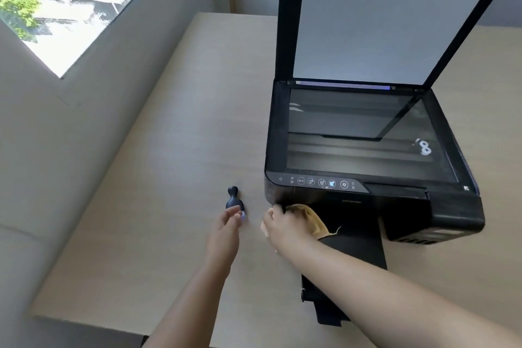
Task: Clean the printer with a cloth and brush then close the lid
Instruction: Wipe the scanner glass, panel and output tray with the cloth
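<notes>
A black printer (452, 215) stands on the right of a pale wooden table (158, 178). Its scanner lid (395, 17) is raised upright and the glass bed (358, 135) is exposed. My right hand (282, 227) grips a tan cloth (313, 219) pressed against the printer's lower front left corner. A small dark brush (234, 199) lies on the table just left of the printer. My left hand (227, 224) hovers at the brush's near end, fingers apart, touching or nearly touching it.
The printer's black output tray (347, 277) sticks out toward me over the table. A row of control buttons (319, 181) lines the printer's front edge. A window (65, 0) and a wall ledge run along the left.
</notes>
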Available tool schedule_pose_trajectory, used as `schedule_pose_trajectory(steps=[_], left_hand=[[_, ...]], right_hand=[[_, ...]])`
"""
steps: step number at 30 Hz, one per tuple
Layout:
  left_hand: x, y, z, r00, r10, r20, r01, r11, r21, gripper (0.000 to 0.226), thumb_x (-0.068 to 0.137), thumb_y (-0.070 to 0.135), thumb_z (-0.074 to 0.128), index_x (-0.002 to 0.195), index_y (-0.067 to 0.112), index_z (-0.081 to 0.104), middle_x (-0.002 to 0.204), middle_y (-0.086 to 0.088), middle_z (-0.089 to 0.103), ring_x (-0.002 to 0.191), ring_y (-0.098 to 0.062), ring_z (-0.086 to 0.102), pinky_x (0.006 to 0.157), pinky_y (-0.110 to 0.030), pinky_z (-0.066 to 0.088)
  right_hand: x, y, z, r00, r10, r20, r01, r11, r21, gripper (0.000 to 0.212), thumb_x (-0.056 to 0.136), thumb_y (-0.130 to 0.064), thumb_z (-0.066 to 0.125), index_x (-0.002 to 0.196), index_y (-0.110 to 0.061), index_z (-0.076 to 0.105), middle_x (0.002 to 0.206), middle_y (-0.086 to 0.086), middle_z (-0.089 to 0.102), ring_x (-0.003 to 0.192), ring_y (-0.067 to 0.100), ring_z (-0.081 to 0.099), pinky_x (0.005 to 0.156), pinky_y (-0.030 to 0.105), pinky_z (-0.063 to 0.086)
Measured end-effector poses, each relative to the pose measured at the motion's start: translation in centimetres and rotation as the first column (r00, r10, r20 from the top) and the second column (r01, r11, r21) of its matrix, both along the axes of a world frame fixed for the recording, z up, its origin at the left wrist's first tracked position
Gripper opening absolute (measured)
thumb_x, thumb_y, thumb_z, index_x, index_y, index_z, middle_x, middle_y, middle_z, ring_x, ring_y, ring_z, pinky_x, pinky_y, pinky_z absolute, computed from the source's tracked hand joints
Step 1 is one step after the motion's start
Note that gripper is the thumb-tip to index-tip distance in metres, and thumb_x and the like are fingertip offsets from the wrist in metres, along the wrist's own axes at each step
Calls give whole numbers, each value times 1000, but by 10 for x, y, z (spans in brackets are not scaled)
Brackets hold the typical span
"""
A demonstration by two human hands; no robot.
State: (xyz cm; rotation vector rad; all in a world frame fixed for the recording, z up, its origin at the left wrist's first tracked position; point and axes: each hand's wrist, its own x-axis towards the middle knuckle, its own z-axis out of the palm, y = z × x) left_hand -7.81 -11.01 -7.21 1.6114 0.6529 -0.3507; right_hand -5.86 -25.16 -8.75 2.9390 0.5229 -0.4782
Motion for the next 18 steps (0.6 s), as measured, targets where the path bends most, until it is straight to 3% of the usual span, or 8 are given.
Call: schedule_pose_trajectory(steps=[2,3,5,7,10,13,16,18], left_hand=[[-1,2,1,1000,-16,22,17,1000,-9,21,93,24,54,112,26,65,112,4,68,111,-18,60,99,-38,46],[-1,3,1,999,-15,30,16,1000,-11,21,94,23,53,110,26,65,110,5,69,110,-17,60,100,-39,46],[2,8,2,999,0,50,2,1000,-26,18,95,20,52,106,26,66,107,6,69,105,-16,62,98,-37,47],[7,14,5,998,15,65,-13,999,-42,19,96,19,51,102,27,67,105,5,69,101,-17,63,95,-37,47],[14,23,7,996,21,83,-19,999,-29,21,95,21,50,105,25,68,104,2,71,100,-19,64,93,-39,49],[21,26,10,996,20,86,-16,999,-45,23,92,21,51,107,21,69,102,-2,73,98,-17,65,91,-37,50],[25,24,14,996,9,89,-2,997,-83,23,93,20,51,108,21,68,105,1,72,100,-15,64,87,-33,49],[24,26,14,995,-9,95,17,996,-90,20,95,20,51,105,24,67,103,6,70,97,-12,64,85,-31,49]], right_hand=[[-5,0,7,996,-39,-79,44,997,56,41,82,-20,64,119,-14,49,113,12,49,88,33,64,61,35,36],[-8,-2,10,995,-41,-93,51,992,116,37,85,-18,58,119,-18,45,116,9,45,93,35,62,62,36,37],[-18,-6,24,997,-58,-56,73,942,327,28,81,-22,58,107,-24,47,105,6,48,80,38,63,54,36,42],[-25,-17,43,978,-37,206,-64,883,465,20,76,-24,61,96,-24,55,93,4,55,64,31,60,49,35,47],[-30,-23,92,805,-48,592,-346,771,534,20,88,-10,56,98,-20,69,109,3,66,83,23,58,71,36,46],[-19,-12,103,608,60,792,-457,842,287,29,92,-15,48,109,-27,68,126,-2,64,112,21,50,90,37,36],[5,-8,47,678,320,662,-349,932,-92,46,87,-7,35,119,-20,64,143,8,48,133,23,34,111,39,17],[18,-8,19,805,406,432,-278,903,-329,56,81,-9,39,135,-14,52,148,20,24,138,33,14,114,40,15]])
